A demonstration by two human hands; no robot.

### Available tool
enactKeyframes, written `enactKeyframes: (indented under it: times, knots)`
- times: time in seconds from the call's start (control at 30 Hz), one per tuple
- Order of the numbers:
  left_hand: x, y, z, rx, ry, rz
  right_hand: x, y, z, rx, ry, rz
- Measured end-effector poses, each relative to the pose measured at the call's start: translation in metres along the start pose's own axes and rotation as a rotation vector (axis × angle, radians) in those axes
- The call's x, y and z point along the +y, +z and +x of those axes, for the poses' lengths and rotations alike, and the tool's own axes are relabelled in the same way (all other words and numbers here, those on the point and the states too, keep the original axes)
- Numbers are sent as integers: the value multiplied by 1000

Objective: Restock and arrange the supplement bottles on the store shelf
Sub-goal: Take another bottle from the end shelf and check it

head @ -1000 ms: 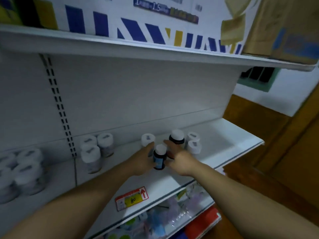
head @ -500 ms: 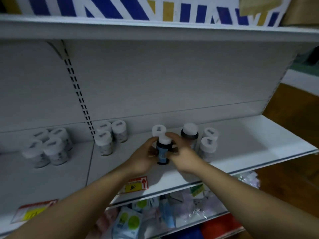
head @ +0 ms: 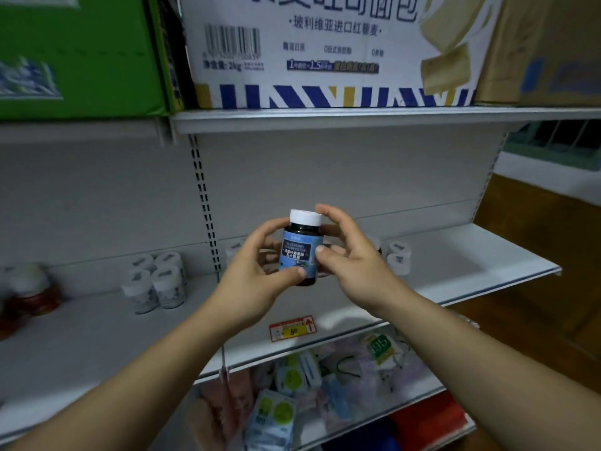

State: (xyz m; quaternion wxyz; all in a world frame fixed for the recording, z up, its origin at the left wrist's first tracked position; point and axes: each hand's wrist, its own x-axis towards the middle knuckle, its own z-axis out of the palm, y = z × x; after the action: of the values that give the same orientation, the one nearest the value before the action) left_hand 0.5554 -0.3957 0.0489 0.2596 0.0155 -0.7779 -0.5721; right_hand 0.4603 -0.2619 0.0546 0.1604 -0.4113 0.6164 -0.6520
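A dark supplement bottle (head: 302, 247) with a white cap and a blue label is held upright in the air in front of the white shelf (head: 471, 255). My left hand (head: 257, 271) grips its left side and lower label. My right hand (head: 348, 258) holds its right side, with fingers curled behind the cap. Two white-capped bottles (head: 398, 257) stand on the shelf to the right of my hands. A cluster of white-capped bottles (head: 157, 281) stands further left. Other bottles behind my hands are mostly hidden.
A slotted upright (head: 203, 203) divides the shelf back. A yellow price tag (head: 292, 327) sits on the shelf's front edge. Large cartons (head: 325, 50) rest on the upper shelf. Packets (head: 292, 385) fill the lower shelf. A red-lidded jar (head: 31, 291) stands at far left.
The blue-labelled bottle has come up off the shelf and now sits raised between both hands, label facing me. The camera view has tilted upward.
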Motion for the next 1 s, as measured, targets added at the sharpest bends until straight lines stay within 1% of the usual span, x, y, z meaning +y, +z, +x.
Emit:
enactKeyframes:
  times: [0.07, 0.23, 0.43, 0.53, 0.63, 0.83, 1.0]
  knots:
    - [16, -4, -12, 22, 35, 2, -13, 12, -9, -7, -36, -2]
    - [54, -14, -34, -62, 55, -137, -53, 17, -26, -41, -90, 28]
    - [101, -10, -43, -8, 164, -177, -98, 11, -35, -130, -190, 98]
    - [117, -5, -46, -12, 214, -227, -115, 7, -40, -156, -246, 153]
    - [127, -1, -47, -19, 249, -275, -124, 4, -45, -181, -293, 181]
    - [135, 7, -48, 20, 265, -285, -130, -2, -44, -199, -339, 183]
    - [139, 14, -45, 44, 247, -291, -124, -10, -42, -156, -385, 167]
